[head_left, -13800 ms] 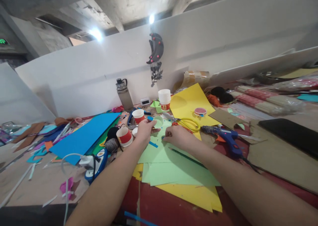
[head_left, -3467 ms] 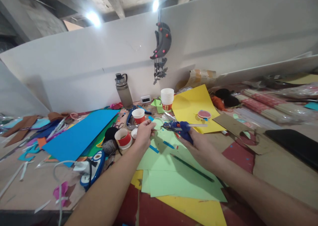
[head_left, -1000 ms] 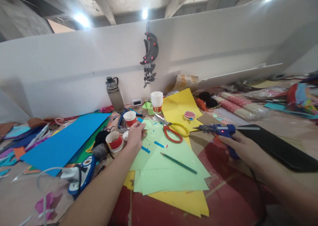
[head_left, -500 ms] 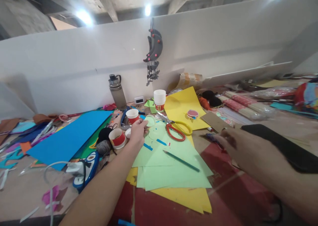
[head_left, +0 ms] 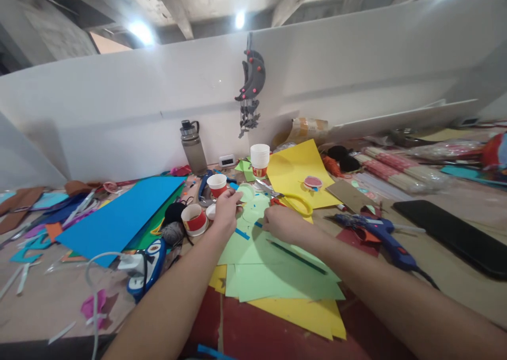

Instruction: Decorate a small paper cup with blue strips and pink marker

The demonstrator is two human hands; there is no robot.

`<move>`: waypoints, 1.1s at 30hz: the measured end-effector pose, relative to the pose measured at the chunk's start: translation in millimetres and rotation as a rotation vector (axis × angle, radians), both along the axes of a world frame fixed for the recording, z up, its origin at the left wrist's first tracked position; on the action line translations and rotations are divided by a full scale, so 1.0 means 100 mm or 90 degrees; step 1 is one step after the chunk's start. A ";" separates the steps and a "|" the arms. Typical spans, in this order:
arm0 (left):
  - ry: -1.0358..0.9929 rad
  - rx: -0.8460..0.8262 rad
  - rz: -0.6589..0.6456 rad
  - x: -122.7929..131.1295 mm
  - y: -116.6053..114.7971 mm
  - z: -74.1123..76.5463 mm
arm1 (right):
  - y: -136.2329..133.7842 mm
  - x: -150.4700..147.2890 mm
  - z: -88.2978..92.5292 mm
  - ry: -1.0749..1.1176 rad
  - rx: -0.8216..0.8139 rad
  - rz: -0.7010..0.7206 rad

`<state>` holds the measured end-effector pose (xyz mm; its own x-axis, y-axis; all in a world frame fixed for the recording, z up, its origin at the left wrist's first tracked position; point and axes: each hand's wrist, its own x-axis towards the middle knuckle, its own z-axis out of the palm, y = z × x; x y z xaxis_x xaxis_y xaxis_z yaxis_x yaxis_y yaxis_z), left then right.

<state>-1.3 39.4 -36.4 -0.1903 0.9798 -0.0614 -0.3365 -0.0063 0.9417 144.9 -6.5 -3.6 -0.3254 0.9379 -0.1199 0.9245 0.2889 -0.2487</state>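
My left hand (head_left: 226,212) is closed in a pinch at the edge of a round pale green paper disc (head_left: 246,193), above the green sheets. A small blue paper piece (head_left: 234,186) shows by its fingertips. My right hand (head_left: 283,223) is curled over the green sheets (head_left: 261,254), beside the scissors (head_left: 295,204) and partly covering their red handle. What its fingers hold, if anything, is hidden. A blue paper strip (head_left: 242,234) lies between the hands, and a dark green pencil (head_left: 301,258) lies under my right forearm. The blue glue gun (head_left: 382,230) rests at the right.
Red-and-white paper cups (head_left: 194,220) stand left of my left hand, with a stack of cups (head_left: 260,159) behind. A grey bottle (head_left: 193,149) stands near the wall. A power strip (head_left: 146,270) lies left, a black phone-like slab (head_left: 451,236) right.
My right hand has moved left from the glue gun to the scissors and green sheets, leaving the glue gun on the table. My left hand stays at the disc. The view has shifted slightly.
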 end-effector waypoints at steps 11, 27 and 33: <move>-0.008 -0.007 -0.005 0.01 -0.03 0.04 | 0.01 0.14 -0.07 0.157 0.026 -0.054; -0.005 -0.020 -0.013 0.03 -0.03 0.01 | 0.25 0.24 -0.13 0.733 -0.107 -0.187; -0.014 -0.020 -0.037 0.06 -0.06 0.03 | 0.30 0.18 -0.21 0.813 -0.131 -0.195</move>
